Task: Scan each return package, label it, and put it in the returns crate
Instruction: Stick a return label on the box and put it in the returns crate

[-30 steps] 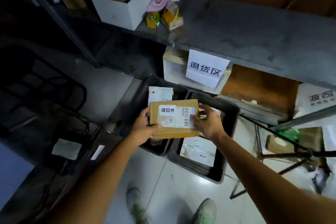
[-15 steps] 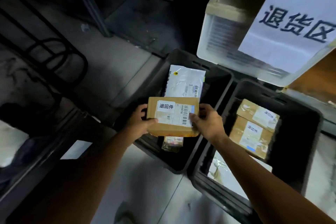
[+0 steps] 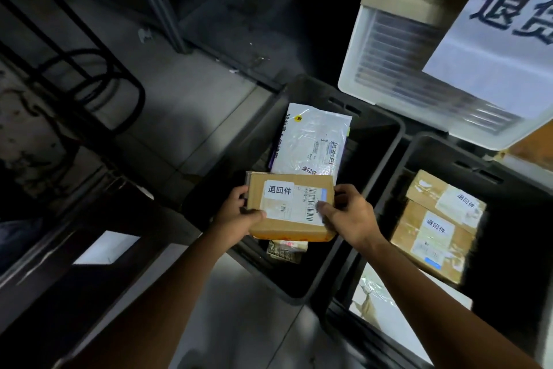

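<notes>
The labelled box (image 3: 287, 228) is gripped at both ends by left hand (image 3: 236, 216) and right hand (image 3: 350, 216) over a black crate (image 3: 371, 159) in which a white mailer (image 3: 311, 141) lies.

There, the white sign (image 3: 493, 54) runs off the right edge; the cardboard box (image 3: 287, 228) hides most of a small packet (image 3: 287, 250) beneath, and its barcode print (image 3: 311, 207) is unreadable.

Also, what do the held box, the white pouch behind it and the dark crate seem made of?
The box looks like matte brown cardboard with paper labels. The pouch is probably thin plastic film, glossy and wrinkled. The crate is likely moulded hard plastic: dull, with rim slots.
</notes>
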`<action>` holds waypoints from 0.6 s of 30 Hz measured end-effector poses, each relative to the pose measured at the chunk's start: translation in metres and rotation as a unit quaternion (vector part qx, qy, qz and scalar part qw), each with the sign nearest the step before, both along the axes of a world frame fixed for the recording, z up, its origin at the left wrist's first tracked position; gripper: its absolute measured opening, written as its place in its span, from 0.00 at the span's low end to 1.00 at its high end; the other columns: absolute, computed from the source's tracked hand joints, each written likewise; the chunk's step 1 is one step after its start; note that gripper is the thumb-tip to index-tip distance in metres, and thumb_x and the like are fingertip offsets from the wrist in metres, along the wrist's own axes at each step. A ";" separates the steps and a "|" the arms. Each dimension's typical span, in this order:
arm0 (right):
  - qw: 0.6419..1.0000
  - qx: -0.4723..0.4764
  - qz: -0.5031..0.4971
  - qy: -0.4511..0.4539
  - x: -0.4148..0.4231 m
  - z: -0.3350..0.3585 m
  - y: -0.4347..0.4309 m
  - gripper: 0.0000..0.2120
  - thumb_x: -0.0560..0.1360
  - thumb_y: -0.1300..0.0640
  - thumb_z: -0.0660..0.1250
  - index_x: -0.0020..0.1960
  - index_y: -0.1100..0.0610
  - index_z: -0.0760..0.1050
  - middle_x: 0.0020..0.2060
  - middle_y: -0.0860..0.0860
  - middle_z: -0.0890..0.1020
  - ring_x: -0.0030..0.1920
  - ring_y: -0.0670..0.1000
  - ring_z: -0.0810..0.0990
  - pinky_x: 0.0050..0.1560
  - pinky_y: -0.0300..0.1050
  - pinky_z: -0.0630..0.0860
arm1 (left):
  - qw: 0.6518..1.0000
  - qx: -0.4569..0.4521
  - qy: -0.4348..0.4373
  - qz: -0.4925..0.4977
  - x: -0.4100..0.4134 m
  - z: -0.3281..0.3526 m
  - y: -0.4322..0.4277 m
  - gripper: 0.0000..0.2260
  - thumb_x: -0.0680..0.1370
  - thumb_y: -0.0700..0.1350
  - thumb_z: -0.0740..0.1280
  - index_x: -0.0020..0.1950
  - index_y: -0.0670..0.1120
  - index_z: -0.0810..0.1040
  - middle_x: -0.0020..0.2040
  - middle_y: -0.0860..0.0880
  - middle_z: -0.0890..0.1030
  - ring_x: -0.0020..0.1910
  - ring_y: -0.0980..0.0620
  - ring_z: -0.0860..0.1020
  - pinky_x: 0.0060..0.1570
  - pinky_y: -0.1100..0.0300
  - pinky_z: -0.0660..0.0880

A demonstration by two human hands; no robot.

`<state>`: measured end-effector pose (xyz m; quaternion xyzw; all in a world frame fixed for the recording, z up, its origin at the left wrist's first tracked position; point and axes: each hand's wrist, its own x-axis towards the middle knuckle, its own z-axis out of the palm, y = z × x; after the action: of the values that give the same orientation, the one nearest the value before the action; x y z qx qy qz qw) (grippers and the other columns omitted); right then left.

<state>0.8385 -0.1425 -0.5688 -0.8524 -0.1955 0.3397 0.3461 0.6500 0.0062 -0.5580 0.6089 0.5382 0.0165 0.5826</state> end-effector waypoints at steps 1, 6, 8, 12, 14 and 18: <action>1.000 -0.007 0.010 -0.001 0.000 0.002 0.000 0.22 0.69 0.46 0.74 0.60 0.51 0.74 0.46 0.46 0.83 0.48 0.50 0.82 0.55 0.48 0.78 | 1.000 -0.001 0.010 -0.004 -0.001 0.001 -0.001 0.30 0.75 0.36 0.71 0.73 0.49 0.64 0.58 0.52 0.74 0.58 0.46 0.76 0.44 0.52 0.79; 0.993 -0.090 0.078 -0.008 0.000 0.044 -0.004 0.25 0.76 0.38 0.65 0.65 0.54 0.72 0.59 0.54 0.79 0.59 0.54 0.78 0.58 0.46 0.74 | 0.992 0.046 0.087 -0.085 -0.005 0.042 -0.001 0.33 0.75 0.41 0.72 0.77 0.46 0.61 0.67 0.46 0.74 0.66 0.45 0.73 0.65 0.48 0.71; 0.986 -0.130 0.104 -0.031 0.002 0.083 -0.008 0.25 0.78 0.40 0.63 0.66 0.57 0.72 0.60 0.56 0.79 0.61 0.57 0.77 0.57 0.46 0.73 | 0.985 0.067 0.111 -0.110 -0.003 0.081 -0.002 0.30 0.77 0.42 0.70 0.76 0.46 0.63 0.68 0.44 0.73 0.66 0.45 0.73 0.66 0.50 0.71; 0.968 -0.179 0.162 -0.065 0.004 0.191 -0.017 0.20 0.78 0.45 0.64 0.64 0.57 0.73 0.59 0.56 0.80 0.60 0.58 0.78 0.53 0.45 0.73 | 0.963 0.123 0.145 -0.190 -0.003 0.187 -0.006 0.23 0.77 0.43 0.69 0.71 0.49 0.70 0.66 0.44 0.75 0.62 0.46 0.76 0.63 0.53 0.73; 0.957 -0.203 0.191 -0.082 0.005 0.261 -0.025 0.20 0.78 0.45 0.64 0.64 0.56 0.73 0.59 0.56 0.81 0.60 0.59 0.78 0.52 0.45 0.73 | 0.944 0.155 0.166 -0.240 -0.005 0.256 -0.012 0.21 0.79 0.45 0.68 0.71 0.49 0.70 0.65 0.45 0.77 0.62 0.46 0.76 0.62 0.54 0.73; 0.938 -0.229 0.241 -0.101 0.015 0.410 -0.042 0.20 0.78 0.46 0.64 0.66 0.55 0.74 0.60 0.56 0.81 0.60 0.57 0.79 0.56 0.45 0.74 | 0.912 0.207 0.194 -0.296 0.001 0.406 -0.022 0.21 0.79 0.49 0.65 0.72 0.53 0.69 0.67 0.47 0.76 0.63 0.46 0.76 0.63 0.53 0.73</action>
<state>0.8535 -0.1845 -0.1591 -0.8658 -0.3459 0.3604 0.0277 0.6510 -0.0157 -0.1523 0.8387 0.4197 -0.1640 0.3059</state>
